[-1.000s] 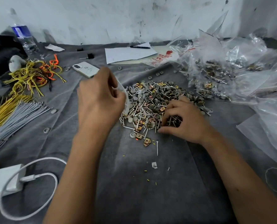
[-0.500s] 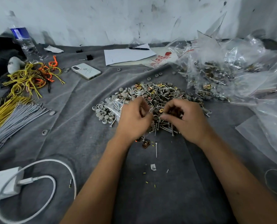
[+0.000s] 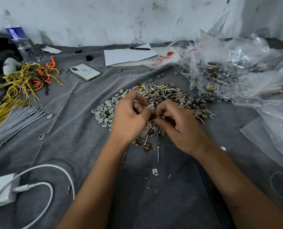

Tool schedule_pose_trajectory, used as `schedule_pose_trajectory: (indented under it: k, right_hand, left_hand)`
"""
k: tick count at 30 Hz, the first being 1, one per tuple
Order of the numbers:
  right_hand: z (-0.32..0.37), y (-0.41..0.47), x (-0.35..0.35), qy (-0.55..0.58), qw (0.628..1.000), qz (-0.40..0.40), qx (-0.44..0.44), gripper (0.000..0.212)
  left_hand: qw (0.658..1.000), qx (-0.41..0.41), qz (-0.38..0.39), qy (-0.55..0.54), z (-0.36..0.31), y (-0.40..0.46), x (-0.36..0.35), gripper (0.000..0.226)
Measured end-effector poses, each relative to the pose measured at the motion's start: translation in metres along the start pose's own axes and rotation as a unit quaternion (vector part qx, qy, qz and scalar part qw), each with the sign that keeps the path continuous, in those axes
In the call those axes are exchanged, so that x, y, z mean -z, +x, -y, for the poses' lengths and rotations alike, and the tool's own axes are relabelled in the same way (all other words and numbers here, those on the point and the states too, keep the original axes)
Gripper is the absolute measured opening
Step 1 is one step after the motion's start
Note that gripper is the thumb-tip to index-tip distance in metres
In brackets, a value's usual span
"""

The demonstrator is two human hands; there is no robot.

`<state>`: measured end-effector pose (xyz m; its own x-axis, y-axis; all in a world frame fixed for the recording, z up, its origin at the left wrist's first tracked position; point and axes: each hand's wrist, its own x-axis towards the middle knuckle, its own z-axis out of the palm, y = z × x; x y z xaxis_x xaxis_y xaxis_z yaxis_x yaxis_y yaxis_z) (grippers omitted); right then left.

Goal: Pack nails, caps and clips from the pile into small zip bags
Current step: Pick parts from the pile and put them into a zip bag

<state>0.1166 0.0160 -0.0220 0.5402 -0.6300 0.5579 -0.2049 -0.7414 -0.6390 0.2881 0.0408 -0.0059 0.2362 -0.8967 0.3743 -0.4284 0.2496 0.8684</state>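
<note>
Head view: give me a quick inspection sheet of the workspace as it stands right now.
Surface: grey cloth, creased, with small bits scattered on it.
Job's things: pile of nails, caps and clips at the centre; filled zip bags heaped at the right rear; one loose nail near the pile's front edge.
Clutter: phone, paper sheet with a pen on it, water bottle.
Grippers: left hand and right hand meet over the pile, fingers curled on small pieces; exact items unclear.
Cables: white charger cable looped at the front left; yellow and orange wires and grey ties at the left.
Surroundings: stained white wall behind.
</note>
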Motion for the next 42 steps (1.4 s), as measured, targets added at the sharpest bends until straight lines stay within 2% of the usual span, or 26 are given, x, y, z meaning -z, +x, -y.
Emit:
schedule_pose_trajectory:
  k: [4, 6, 11, 14, 18, 22, 24, 27, 29, 32, 35, 39, 42]
  right_hand:
    - [0.002, 0.001, -0.013, -0.078, 0.996, 0.033, -0.02, 0.017]
    - [-0.001, 0.002, -0.013, -0.097, 0.995, 0.001, -0.024, 0.017]
    - [-0.006, 0.004, -0.011, -0.095, 0.993, -0.051, -0.037, 0.019]
    - [-0.006, 0.003, -0.011, -0.072, 0.995, -0.045, -0.049, 0.026]
    - [-0.007, 0.004, -0.01, -0.015, 0.997, -0.049, -0.055, 0.018]
    - [-0.009, 0.004, -0.008, 0.051, 0.99, -0.094, -0.09, 0.014]
    - [-0.011, 0.004, -0.005, 0.067, 0.982, -0.136, -0.115, 0.011]
    - [-0.016, 0.003, 0.002, -0.055, 0.983, -0.139, -0.106, 0.01]
    - [-0.019, 0.002, 0.004, -0.167, 0.979, -0.086, -0.084, 0.011]
    - [-0.02, 0.002, 0.0, -0.248, 0.965, -0.006, -0.086, 0.024]
    - [-0.019, 0.003, -0.003, -0.277, 0.955, 0.022, -0.101, 0.032]
    - [-0.018, 0.004, -0.003, -0.256, 0.962, 0.024, -0.096, 0.022]
    - [-0.017, 0.005, -0.001, -0.235, 0.967, -0.023, -0.092, 0.016]
  left_hand:
    - [1.0, -0.001, 0.018, 0.017, 0.004, 0.003, 0.009, 0.011]
    - [0.999, 0.023, 0.026, -0.02, 0.007, 0.004, 0.011, 0.017]
    - [0.994, 0.048, 0.052, -0.087, 0.005, 0.002, 0.002, 0.013]
    - [0.994, 0.041, 0.037, -0.094, 0.006, 0.002, -0.001, 0.011]
    - [0.994, 0.045, 0.014, -0.095, 0.011, 0.001, -0.002, 0.007]
    - [0.993, 0.066, -0.011, -0.094, 0.017, 0.004, -0.001, 0.016]
    - [0.992, 0.077, -0.031, -0.097, 0.019, 0.005, -0.001, 0.011]
    - [0.989, 0.087, -0.06, -0.106, 0.02, 0.006, 0.002, 0.007]
    - [0.989, 0.086, -0.068, -0.102, 0.022, 0.007, 0.003, 0.007]
    - [0.99, 0.077, -0.065, -0.1, 0.024, 0.007, 0.002, 0.007]
    - [0.991, 0.07, -0.048, -0.103, 0.027, 0.006, -0.002, 0.008]
    - [0.996, 0.053, -0.02, -0.075, 0.029, 0.005, -0.003, 0.007]
    - [0.998, 0.041, -0.012, -0.054, 0.031, 0.005, -0.004, 0.007]
